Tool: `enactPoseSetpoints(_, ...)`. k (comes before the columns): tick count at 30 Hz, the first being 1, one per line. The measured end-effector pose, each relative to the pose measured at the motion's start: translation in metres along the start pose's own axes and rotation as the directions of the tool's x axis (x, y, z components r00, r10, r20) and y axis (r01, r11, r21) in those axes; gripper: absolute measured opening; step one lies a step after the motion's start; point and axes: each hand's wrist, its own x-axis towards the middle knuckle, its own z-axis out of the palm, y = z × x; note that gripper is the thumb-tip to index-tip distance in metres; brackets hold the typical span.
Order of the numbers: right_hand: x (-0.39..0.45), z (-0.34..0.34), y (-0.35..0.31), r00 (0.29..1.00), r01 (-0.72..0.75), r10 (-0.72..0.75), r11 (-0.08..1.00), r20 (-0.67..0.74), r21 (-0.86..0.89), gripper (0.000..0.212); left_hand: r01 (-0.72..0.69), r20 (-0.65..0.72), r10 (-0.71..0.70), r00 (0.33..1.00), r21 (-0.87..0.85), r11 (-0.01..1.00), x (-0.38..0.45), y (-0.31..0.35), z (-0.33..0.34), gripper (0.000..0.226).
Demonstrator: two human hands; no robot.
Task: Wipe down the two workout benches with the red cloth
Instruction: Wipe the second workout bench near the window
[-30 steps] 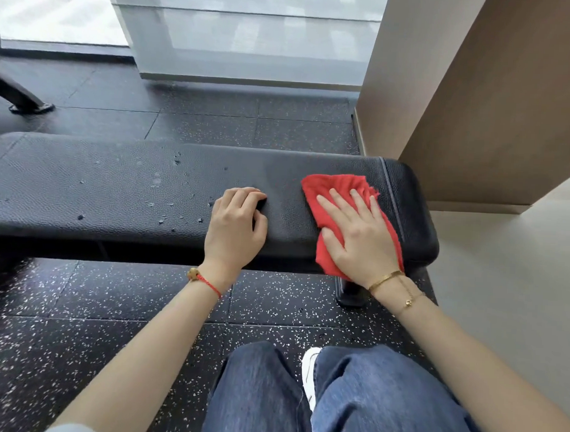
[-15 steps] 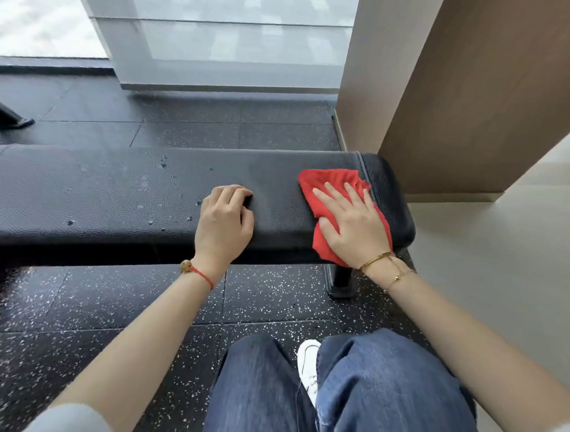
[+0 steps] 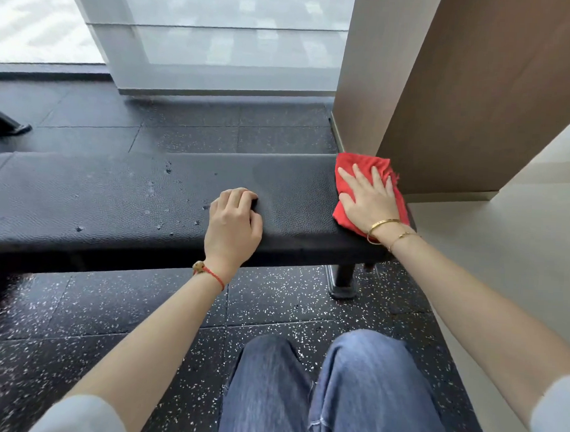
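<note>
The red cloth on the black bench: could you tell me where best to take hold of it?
Grip the red cloth at its left edge, coming from above: the right hand presses its middle flat at the padded black bench end, leaving that bare.

We take the bench (image 3: 114, 202) as landmark; it runs from left to right across the view. On its right end lies the cloth (image 3: 345, 215), with the right hand (image 3: 371, 200) flat on top of it. The left hand (image 3: 232, 228) rests on the bench's near edge, left of the cloth and apart from it. Droplets (image 3: 162, 191) sit on the bench left of that hand. A support leg (image 3: 343, 280) stands beneath the right end. Behind that end rises a wall panel (image 3: 478, 93). Before the bench we see the person's knees (image 3: 334, 391).
</note>
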Motion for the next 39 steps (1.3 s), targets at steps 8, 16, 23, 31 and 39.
enactPoseSetpoints(8,0.005,0.006,-0.009,0.948,0.317,-0.318,0.947,0.020,0.048,0.057,-0.010,-0.005,0.010,1.000,0.047,0.999,0.003,0.002,0.001,0.031)
enactPoseSetpoints(16,0.074,0.013,-0.085,0.915,0.401,-0.401,0.916,0.051,0.013,0.057,-0.003,0.005,0.002,1.000,0.054,0.999,0.006,0.003,-0.001,0.031)
enactPoseSetpoints(23,0.036,0.011,-0.066,0.779,0.622,-0.625,0.780,0.053,0.071,0.060,0.021,0.026,-0.022,0.999,0.029,0.999,0.007,0.001,-0.004,0.034)
enactPoseSetpoints(31,0.096,0.025,-0.122,0.918,0.396,-0.396,0.918,0.017,0.009,0.057,0.032,0.010,-0.031,0.999,-0.020,0.999,0.010,0.005,-0.009,0.029)
enactPoseSetpoints(39,0.099,0.029,-0.147,0.937,0.348,-0.348,0.937,0.017,-0.009,0.056,0.046,-0.124,-0.045,0.991,0.003,0.999,-0.004,-0.077,-0.074,0.028)
